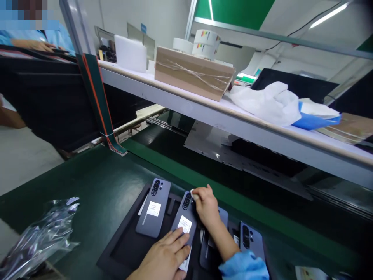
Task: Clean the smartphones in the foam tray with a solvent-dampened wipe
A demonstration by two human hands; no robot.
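Several blue-grey smartphones lie back up on a black foam tray (122, 243). My left hand (166, 254) rests with outstretched fingers on the lower part of one smartphone (179, 210), over the edge of its white label (184, 224). At that phone's top corner, beside the camera lenses, my right hand (206, 206) pinches a small white piece (192, 193), mostly covered by the fingers. To the left is another labelled smartphone (157, 208). My right forearm partly hides a third smartphone (206, 249), and a further smartphone (253, 239) lies to its right.
Crumpled clear plastic (43, 237) lies on the green table (99, 182) at left. Above the far side runs a shelf (175, 102) bearing a cardboard box (192, 74), label rolls (206, 41) and white wrapping (268, 102). A co-worker's hand (36, 45) shows far left.
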